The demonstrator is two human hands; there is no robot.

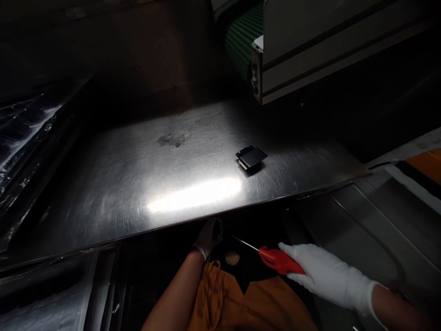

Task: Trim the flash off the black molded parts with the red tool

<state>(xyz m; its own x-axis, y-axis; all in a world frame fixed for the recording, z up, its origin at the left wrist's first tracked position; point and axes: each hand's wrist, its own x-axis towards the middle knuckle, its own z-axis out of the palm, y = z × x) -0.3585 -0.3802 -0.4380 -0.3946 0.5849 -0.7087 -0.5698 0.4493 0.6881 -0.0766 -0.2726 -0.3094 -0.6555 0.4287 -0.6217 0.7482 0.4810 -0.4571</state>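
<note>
Fingers of the right hand: what is their state?

Curled shut around a screwdriver, gloved in white, gripping its red handle. The thin steel shaft points left, toward the other hand. The hand sits just below the near edge of the steel table, toward its right end.

And the left hand?

Also gloved in white, just below the same edge and close to the shaft tip, without touching it as far as can be seen. The table edge and shadow hide most of it, so I cannot tell whether those fingers are wide, narrow or holding anything.

Location of the black part?

Lying on top of the table, right of centre, with a pale edge showing along one side. It is well apart from both hands.

Anything else around the table?

Orange cloth lies below the near edge, under the hands. Beyond the far edge stand a green belt and a pale metal housing. Crumpled plastic lies along the left side.
</note>
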